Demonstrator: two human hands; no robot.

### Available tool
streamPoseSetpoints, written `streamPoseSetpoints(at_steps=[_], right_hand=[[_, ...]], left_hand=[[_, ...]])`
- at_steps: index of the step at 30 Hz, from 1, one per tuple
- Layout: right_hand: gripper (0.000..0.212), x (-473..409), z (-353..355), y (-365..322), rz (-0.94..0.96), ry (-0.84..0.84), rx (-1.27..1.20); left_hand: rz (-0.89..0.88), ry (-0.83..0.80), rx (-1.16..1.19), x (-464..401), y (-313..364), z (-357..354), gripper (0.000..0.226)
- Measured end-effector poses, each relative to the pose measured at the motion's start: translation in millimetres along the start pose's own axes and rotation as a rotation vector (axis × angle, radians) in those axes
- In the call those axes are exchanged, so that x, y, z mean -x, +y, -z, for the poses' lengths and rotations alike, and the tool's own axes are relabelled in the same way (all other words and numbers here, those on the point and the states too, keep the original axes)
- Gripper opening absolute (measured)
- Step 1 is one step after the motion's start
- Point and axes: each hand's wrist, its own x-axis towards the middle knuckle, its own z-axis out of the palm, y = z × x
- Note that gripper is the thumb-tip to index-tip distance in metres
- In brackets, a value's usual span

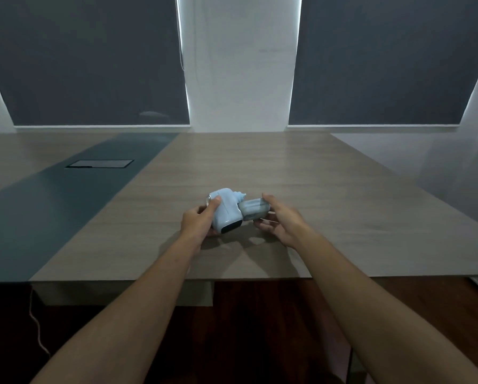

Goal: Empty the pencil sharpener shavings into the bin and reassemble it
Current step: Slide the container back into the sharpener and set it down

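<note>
A pale blue pencil sharpener body (226,210) is held just above the wooden table (329,206), tilted on its side, with my left hand (197,221) wrapped around its left end. Its grey translucent shavings drawer (253,210) sticks out of the body's right side, and my right hand (279,221) grips the drawer between thumb and fingers. The drawer's inner end meets the body; I cannot tell how far in it sits. Any shavings inside are not visible. No bin is in view.
The table's near edge (232,279) runs below my forearms, with dark floor beneath it. A dark blue-grey strip (52,212) crosses the table on the left, holding a rectangular cable hatch (99,164). A thin white cable (37,325) hangs at lower left.
</note>
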Motion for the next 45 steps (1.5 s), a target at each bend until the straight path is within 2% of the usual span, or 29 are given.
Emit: streamPoseSetpoints(at_steps=[4, 8, 14, 20, 26, 31, 34, 37, 40, 45], right_hand=[[0.045, 0.9, 2.0, -0.2, -0.003, 0.007, 0.052], [0.049, 1.9, -1.1, 1.5, 0.014, -0.004, 0.091], [0.051, 1.9, -15.2, 14.1, 0.053, -0.064, 0.229], [0.058, 4.2, -20.8, 14.1, 0.024, -0.015, 0.209], [0.057, 6.8, -34.9, 19.6, 0.025, -0.024, 0.234], [0.055, 9.6, -55.6, 25.6, 0.018, -0.073, 0.361], [0.059, 14.6, -76.7, 31.7, -0.003, -0.119, 0.347], [0.057, 21.1, -101.3, 37.7, -0.015, -0.150, 0.312], [0.052, 23.8, -118.0, 43.0, -0.027, -0.168, 0.279], [0.052, 23.8, -126.2, 51.4, -0.033, -0.159, 0.281]], left_hand=[[-0.006, -0.008, -0.016, -0.6, 0.9, -0.3, 0.050], [-0.021, -0.019, -0.045, 2.6, 2.3, -1.2, 0.072], [-0.046, -0.049, 0.000, 6.6, 6.4, -8.9, 0.070], [-0.062, -0.041, -0.044, -0.7, 3.9, -6.4, 0.064], [-0.067, 0.000, -0.067, 6.1, 8.1, 10.3, 0.070], [-0.094, 0.081, -0.100, 12.6, 11.1, 40.9, 0.058], [-0.119, 0.152, -0.125, 15.1, 14.9, 61.5, 0.051], [-0.154, 0.268, -0.154, 17.6, 18.2, 82.9, 0.061], [-0.202, 0.425, -0.250, 23.9, 21.3, 101.6, 0.056], [-0.250, 0.582, -0.380, 25.4, 15.2, 127.7, 0.057]])
